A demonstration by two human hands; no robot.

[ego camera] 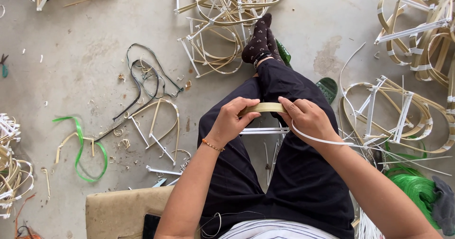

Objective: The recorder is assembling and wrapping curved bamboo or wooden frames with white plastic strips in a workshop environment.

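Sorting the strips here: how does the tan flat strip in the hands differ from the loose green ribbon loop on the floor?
The tan flat strip is pale, stiff-looking and held nearly straight between the left hand and right hand. The green ribbon loop is bright, curls limply and lies untouched on the concrete floor. Both are thin, narrow bands.

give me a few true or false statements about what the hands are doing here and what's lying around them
1. Both hands grip one flat tan strip. True: the left hand and right hand hold the bamboo strip between them.
2. A white strap trails from the left hand. False: the white strap runs from the right hand.
3. A beaded bracelet sits on the left wrist. True.
4. The green ribbon lies on the person's lap. False: it lies on the concrete floor.
5. The person is barefoot. False: a dark patterned sock covers the foot.
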